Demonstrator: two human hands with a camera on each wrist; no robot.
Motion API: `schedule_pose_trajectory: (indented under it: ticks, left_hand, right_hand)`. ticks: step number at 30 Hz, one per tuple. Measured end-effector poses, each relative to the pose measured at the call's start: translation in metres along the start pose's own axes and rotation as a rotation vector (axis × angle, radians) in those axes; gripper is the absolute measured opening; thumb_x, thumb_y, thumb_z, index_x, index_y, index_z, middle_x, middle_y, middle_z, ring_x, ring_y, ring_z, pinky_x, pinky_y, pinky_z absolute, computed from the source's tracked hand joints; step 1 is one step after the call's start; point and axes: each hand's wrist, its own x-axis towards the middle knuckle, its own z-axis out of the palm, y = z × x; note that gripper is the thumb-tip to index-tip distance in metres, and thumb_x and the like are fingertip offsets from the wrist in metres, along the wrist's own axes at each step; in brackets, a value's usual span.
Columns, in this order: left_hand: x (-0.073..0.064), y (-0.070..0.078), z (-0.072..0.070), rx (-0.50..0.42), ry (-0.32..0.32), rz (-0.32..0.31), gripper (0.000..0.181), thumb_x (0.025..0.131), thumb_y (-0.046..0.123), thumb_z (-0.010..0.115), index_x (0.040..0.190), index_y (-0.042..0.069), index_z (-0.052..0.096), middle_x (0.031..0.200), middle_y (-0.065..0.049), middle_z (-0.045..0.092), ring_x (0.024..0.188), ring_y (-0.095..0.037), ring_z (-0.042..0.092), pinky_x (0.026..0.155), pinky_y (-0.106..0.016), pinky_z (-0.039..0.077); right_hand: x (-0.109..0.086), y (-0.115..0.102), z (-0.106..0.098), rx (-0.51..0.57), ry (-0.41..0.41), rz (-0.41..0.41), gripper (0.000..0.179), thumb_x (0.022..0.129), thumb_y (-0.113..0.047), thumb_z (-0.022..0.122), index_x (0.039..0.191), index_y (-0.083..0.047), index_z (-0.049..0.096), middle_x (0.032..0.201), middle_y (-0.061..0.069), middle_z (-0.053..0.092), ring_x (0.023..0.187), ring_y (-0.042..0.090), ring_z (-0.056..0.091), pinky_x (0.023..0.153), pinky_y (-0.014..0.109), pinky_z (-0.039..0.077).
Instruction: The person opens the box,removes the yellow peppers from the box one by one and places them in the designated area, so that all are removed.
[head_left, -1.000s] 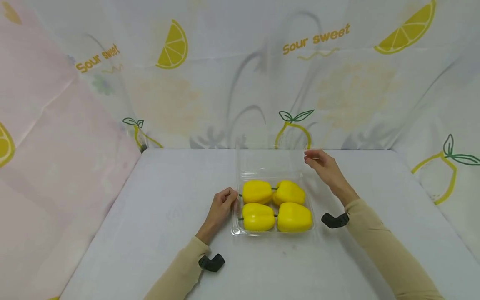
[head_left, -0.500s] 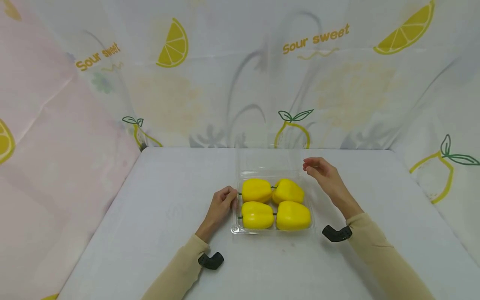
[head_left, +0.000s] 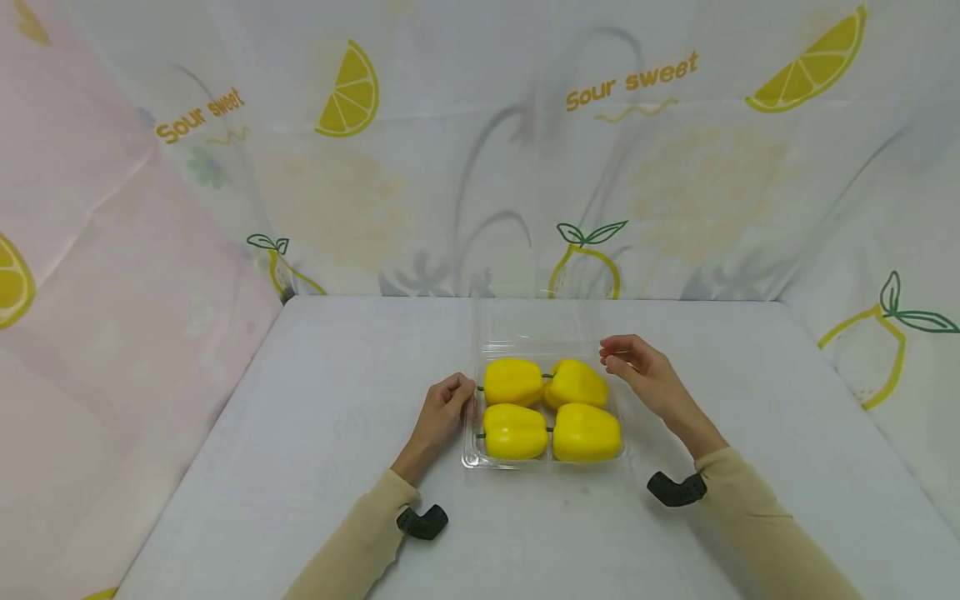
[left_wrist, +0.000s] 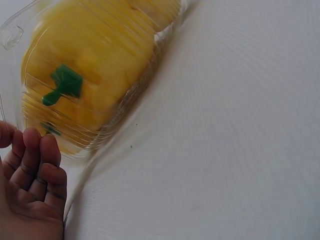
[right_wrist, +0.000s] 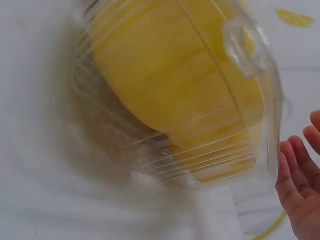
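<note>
Head view: a white tabletop meets lemon-printed hangings; on it, four yellow bell peppers sit in an open clear clamshell, the left hand pinching its left rim, the right hand loosely curved, holding nothing. Left wrist: bent fingertips at the rim. Right wrist: relaxed fingers beside the clamshell.

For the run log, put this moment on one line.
clear container: lid open, four yellow peppers inside | left hand: at container's left rim | right hand: near far right corner
</note>
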Motion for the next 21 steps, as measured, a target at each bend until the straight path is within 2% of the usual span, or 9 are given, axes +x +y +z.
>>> schedule_pose_trajectory:
  ticks: [8, 16, 21]
  left_hand:
    - [-0.001, 0.001, 0.0, 0.014, 0.009, -0.019, 0.026, 0.1, 0.012, 0.045, 0.08, -0.003, 0.053, 0.061, -0.003, 0.049, 0.061, -0.034, 0.045, 0.056, -0.018, 0.038]
    - [0.0, -0.001, 0.0, -0.01, 0.002, 0.003, 0.026, 0.1, 0.012, 0.045, 0.08, -0.003, 0.053, 0.061, -0.005, 0.049, 0.062, -0.039, 0.044, 0.055, -0.021, 0.039]
    - [0.0, -0.001, 0.0, -0.014, -0.004, 0.012, 0.027, 0.1, 0.012, 0.045, 0.08, -0.004, 0.053, 0.061, -0.007, 0.049, 0.062, -0.04, 0.043, 0.055, -0.019, 0.038]
  right_hand:
    - [-0.009, -0.001, 0.006, -0.016, -0.054, -0.109, 0.035, 0.097, -0.015, 0.053, 0.124, 0.006, 0.047, 0.12, 0.025, 0.052, 0.107, 0.028, 0.058, 0.087, 0.011, 0.045]
    - [-0.016, -0.004, 0.011, -0.126, -0.089, -0.219, 0.025, 0.095, -0.011, 0.054, 0.118, 0.0, 0.053, 0.116, 0.015, 0.059, 0.102, 0.011, 0.057, 0.087, 0.016, 0.047]
    - [-0.022, -0.003, 0.013, -0.199, -0.131, -0.283, 0.023, 0.094, -0.008, 0.056, 0.117, -0.006, 0.054, 0.115, 0.008, 0.06, 0.101, 0.01, 0.057, 0.088, 0.02, 0.048]
